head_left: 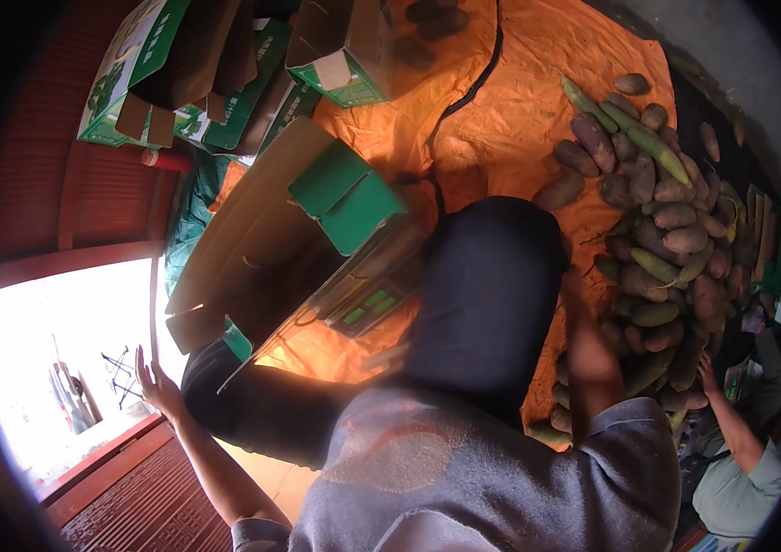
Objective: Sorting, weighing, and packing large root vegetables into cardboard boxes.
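Note:
My left hand [160, 388] is raised beside my bent left knee, fingers spread, with nothing in it. My right arm reaches forward along my right knee. The right hand [572, 281] is dim and partly behind the knee, so its fingers cannot be made out. It is close to a heap of brown, oblong vegetables [676, 216], some greenish, with long green ones [653, 143] on top. In front of me an open cardboard box [252, 221] with green flaps [354, 198] sits tilted, beside a scale with a lit green display [372, 308].
An orange sheet [556, 55] covers the floor, crossed by a black cord [478, 83]. More green-and-white boxes [340, 51] stand at the far left. At the right a co-worker's hand [709, 375] touches the heap's edge. Red panelling [50, 184] lines the left.

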`<action>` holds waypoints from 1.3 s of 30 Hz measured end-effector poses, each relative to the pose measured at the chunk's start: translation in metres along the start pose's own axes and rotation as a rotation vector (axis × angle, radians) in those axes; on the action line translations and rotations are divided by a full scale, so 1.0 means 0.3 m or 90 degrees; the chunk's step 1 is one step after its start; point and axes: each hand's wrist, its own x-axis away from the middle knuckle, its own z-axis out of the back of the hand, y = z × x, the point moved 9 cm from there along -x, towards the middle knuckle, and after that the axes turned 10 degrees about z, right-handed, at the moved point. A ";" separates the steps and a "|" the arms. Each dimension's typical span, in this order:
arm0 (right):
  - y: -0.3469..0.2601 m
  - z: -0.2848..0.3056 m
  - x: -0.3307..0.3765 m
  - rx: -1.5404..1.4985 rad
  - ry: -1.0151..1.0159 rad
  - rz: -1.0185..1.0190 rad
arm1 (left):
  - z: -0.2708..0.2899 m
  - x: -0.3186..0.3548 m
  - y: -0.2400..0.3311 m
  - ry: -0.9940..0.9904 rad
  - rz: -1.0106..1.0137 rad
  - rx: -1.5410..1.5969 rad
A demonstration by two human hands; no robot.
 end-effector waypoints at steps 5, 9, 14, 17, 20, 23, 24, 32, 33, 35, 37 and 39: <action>0.423 -0.318 0.190 -0.104 -0.041 -0.084 | -0.066 -0.019 0.010 -0.004 -0.019 0.047; 0.543 -0.447 0.369 -0.386 -0.074 -0.256 | -0.023 -0.010 0.021 0.036 -0.067 0.017; 0.335 -0.259 0.516 -0.540 -0.197 -0.249 | 0.038 -0.027 0.086 0.052 -0.070 0.093; 0.230 0.006 0.356 -0.675 -0.076 -0.100 | 0.042 -0.038 0.077 0.030 -0.073 0.185; -0.031 0.390 0.308 -0.776 -0.028 0.009 | 0.005 -0.072 0.248 -0.062 -0.082 0.284; -0.408 0.753 0.395 -0.947 -0.151 0.277 | -0.013 -0.057 0.443 -0.121 -0.214 0.298; -0.516 0.859 0.451 -0.960 -0.164 0.348 | -0.023 -0.035 0.527 -0.141 -0.277 0.281; -1.583 0.930 1.064 -0.458 -0.215 0.758 | -0.103 0.124 0.627 -0.249 -0.447 0.206; -1.707 0.832 1.207 -0.320 -0.247 0.802 | -0.087 0.126 0.633 -0.189 -0.471 0.163; -1.875 0.661 1.358 -0.084 -0.282 0.839 | -0.095 0.119 0.620 -0.216 -0.480 0.140; -2.077 0.308 1.574 0.131 -0.441 0.918 | -0.108 0.111 0.587 -0.242 -0.470 0.087; -2.146 0.037 1.682 0.339 -0.530 1.049 | -0.141 0.130 0.547 -0.365 -0.492 0.044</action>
